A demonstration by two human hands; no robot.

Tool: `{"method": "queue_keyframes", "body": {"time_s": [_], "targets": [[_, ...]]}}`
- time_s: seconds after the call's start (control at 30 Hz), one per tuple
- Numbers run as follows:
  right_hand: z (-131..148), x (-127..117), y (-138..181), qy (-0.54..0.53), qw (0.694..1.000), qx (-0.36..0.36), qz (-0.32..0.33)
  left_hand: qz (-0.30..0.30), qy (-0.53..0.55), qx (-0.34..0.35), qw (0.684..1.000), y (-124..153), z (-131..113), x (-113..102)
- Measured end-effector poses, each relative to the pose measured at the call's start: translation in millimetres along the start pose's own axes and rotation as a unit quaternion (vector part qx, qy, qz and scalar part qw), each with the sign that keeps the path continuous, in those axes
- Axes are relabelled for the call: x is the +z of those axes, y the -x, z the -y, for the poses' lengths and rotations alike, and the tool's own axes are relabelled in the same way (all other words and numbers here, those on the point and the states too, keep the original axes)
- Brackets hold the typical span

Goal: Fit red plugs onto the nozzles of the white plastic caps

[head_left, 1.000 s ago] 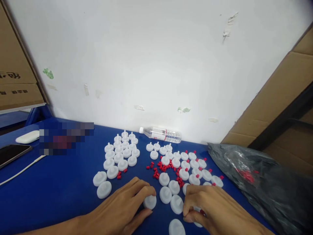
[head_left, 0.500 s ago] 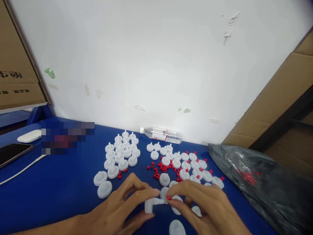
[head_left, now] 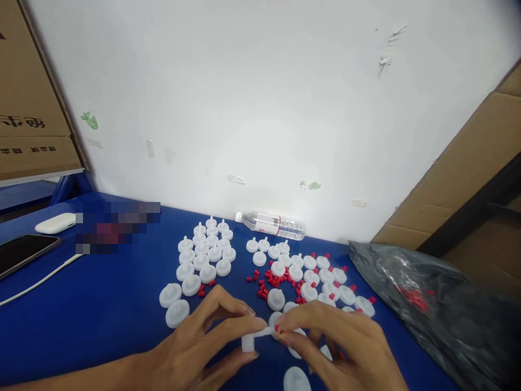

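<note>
A white plastic nozzle cap (head_left: 248, 343) is pinched between the thumb and fingers of my left hand (head_left: 203, 342), its thin spout lying sideways to the right. My right hand (head_left: 337, 336) closes thumb and forefinger on a small red tip cap (head_left: 277, 328) at the spout's end; the fingertips mostly cover it. How far it sits on the spout cannot be seen. Loose red tip caps (head_left: 275, 281) lie in a pile beyond my hands. White nozzle caps with red tips (head_left: 347, 295) lie to the right, and plain white nozzle caps (head_left: 201, 262) stand to the left.
A clear water bottle (head_left: 271, 225) lies against the white wall (head_left: 244, 108). On the right, a dark plastic bag (head_left: 448, 309) holds red pieces, near cardboard (head_left: 456, 157). A phone (head_left: 26, 254), white case (head_left: 56, 223) and cable (head_left: 44, 282) are on the left of the blue table (head_left: 114, 309).
My right fingertips have shifted slightly left along the spout, and less of the red tip cap shows. My left hand keeps its grip on the nozzle cap. The view has shifted a little.
</note>
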State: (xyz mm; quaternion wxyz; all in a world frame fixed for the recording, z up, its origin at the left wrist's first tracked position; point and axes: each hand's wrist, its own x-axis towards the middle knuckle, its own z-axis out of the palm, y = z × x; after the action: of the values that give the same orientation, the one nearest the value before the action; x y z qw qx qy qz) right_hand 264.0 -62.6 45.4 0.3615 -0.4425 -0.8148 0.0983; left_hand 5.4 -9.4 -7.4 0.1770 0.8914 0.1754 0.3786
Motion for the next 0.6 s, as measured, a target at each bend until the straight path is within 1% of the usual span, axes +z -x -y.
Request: {"method": "queue_keyframes", "body": {"time_s": [0.1,0.2,0.33,0.43,0.53,0.6], "targets": [[-1.8,8.3,1.2,-0.015,1.000,-0.005,0.012,0.002,0.006,0.008,1.000,2.2,0.8,1.7],[-4.9,14.1,2.1,-0.018,1.000,-0.008,-0.005,-0.016,0.013,0.018,1.000,5.0,3.0,2.8],[-2.2,12.1,-0.3,-0.005,0.999,-0.053,-0.002,-0.026,0.016,0.044,0.999,4.7,5.2,1.0],[1.0,11.9,-1.8,0.051,0.995,-0.090,0.002,-0.036,0.009,0.065,0.997,-0.2,3.7,-0.9],[-1.2,18.9,-0.6,0.119,0.987,-0.111,0.005,-0.066,-0.025,0.091,0.993,-6.9,0.1,-1.6],[-4.2,25.4,1.0,0.135,0.983,-0.128,-0.002,-0.091,-0.051,0.104,0.989,-11.0,-2.5,-2.7]]}}
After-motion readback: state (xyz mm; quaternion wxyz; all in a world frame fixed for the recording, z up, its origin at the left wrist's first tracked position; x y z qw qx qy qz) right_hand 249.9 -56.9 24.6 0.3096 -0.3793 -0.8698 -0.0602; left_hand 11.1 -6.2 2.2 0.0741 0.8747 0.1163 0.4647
